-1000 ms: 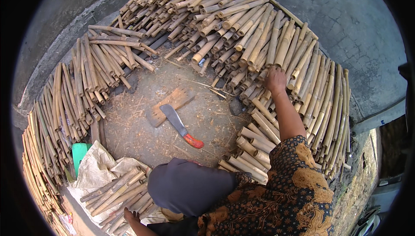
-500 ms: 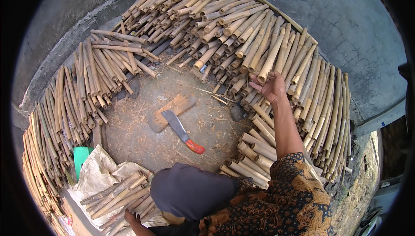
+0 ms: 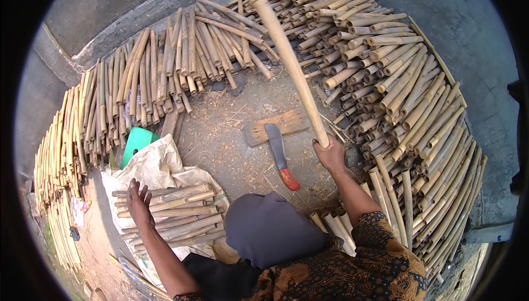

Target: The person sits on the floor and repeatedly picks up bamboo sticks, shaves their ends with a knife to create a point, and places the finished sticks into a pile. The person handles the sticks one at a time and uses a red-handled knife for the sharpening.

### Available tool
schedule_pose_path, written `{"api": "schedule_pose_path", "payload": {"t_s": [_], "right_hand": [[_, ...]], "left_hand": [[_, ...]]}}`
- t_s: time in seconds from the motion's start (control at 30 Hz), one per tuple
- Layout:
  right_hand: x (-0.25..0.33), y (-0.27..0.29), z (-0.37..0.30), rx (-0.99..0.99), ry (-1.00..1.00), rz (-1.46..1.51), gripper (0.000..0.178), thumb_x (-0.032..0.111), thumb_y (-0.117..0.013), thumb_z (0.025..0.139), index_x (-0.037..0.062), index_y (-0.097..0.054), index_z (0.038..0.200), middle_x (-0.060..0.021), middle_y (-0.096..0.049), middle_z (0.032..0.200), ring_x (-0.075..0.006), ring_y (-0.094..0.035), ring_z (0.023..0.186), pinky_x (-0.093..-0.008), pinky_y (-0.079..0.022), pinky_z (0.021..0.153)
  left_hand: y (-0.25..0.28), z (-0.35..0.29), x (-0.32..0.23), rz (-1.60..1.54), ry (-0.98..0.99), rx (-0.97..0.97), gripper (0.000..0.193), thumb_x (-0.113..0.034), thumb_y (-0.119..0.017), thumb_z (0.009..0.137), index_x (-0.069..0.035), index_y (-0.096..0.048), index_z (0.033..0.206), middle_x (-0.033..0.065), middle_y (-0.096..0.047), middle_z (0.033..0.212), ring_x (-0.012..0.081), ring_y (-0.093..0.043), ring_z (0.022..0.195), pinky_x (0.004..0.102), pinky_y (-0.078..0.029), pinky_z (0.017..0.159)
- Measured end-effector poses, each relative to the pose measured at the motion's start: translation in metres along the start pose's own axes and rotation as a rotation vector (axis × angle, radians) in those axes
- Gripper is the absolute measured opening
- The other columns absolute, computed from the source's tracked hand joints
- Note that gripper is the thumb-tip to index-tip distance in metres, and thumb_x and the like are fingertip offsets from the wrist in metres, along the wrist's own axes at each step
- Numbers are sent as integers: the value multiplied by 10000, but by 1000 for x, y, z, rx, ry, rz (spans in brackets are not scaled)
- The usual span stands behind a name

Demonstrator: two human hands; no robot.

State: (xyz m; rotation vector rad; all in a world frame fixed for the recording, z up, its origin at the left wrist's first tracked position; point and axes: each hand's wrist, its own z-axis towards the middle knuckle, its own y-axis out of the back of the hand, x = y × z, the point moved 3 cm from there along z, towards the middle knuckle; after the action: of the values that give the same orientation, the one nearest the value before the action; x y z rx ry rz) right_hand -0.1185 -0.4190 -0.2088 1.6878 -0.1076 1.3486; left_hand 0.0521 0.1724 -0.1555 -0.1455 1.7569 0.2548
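Observation:
A long bamboo pole (image 3: 284,47) is gripped near its lower end by my right hand (image 3: 330,155), its far end tilting up past the top of the view. My left hand (image 3: 139,204) is raised with fingers apart, holding nothing, above a sack with a small stack of bamboo pieces (image 3: 182,213). On the ground between my arms lies a machete (image 3: 277,149) with a dark blade and a red-orange handle. Its blade overlaps the edge of a worn wooden block (image 3: 289,122).
Large bamboo piles curve round the work spot: one at the right (image 3: 419,102), one at the left (image 3: 160,69). A green container (image 3: 138,141) stands beside the pale sack (image 3: 165,160). Grey walls (image 3: 435,9) rise behind. Bamboo shavings litter the ground.
My right hand has taken a bamboo pole from the right pile and swung it toward the middle. My left hand has risen from low at the bottom. The view has turned left.

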Motion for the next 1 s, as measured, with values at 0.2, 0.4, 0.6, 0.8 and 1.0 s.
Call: {"api": "schedule_pose_path", "payload": {"t_s": [0.2,0.4,0.6,0.8,1.0], "right_hand": [[35,-83,-54,626,350,-195,219,248,-743,775,87,-688,914,-173,-708,844,-391,-689,818,-444,-543,715],[34,-108,-28,283,540,-423,916,305,-828,786,41,-336,1513,-257,-475,1400,-454,-472,1273,-495,-395,1074],[-45,-136,-46,431,-34,-576,859,318,-807,823,15,-327,1468,-281,-505,1336,-454,-520,1238,-535,-431,1044],[-112,-181,-67,511,-174,-519,595,280,-722,858,-13,-433,1287,-274,-625,1148,-450,-631,1083,-504,-501,947],[-65,-171,-65,359,-302,-256,341,198,-666,844,-34,-574,1076,-245,-691,916,-415,-695,891,-454,-532,820]], "left_hand": [[-44,4,-137,-542,-257,109,741,-521,-514,1025,-3,-318,1518,241,-394,1520,356,-509,1336,527,-475,1052],[-45,-1,-157,-767,-336,-150,219,-187,-596,1023,-33,-519,1160,79,-593,996,219,-634,944,506,-597,869],[-66,-13,-150,-641,-343,-309,326,-180,-648,991,-41,-486,1237,103,-604,1067,206,-605,940,483,-551,872],[-96,-30,-130,-663,-294,-230,459,-294,-613,1009,-14,-437,1327,172,-590,1206,267,-586,1132,488,-461,1035],[-99,-48,-143,-591,-513,-260,325,-304,-518,1062,-4,-507,1184,111,-576,1024,213,-604,964,403,-529,937]]}}
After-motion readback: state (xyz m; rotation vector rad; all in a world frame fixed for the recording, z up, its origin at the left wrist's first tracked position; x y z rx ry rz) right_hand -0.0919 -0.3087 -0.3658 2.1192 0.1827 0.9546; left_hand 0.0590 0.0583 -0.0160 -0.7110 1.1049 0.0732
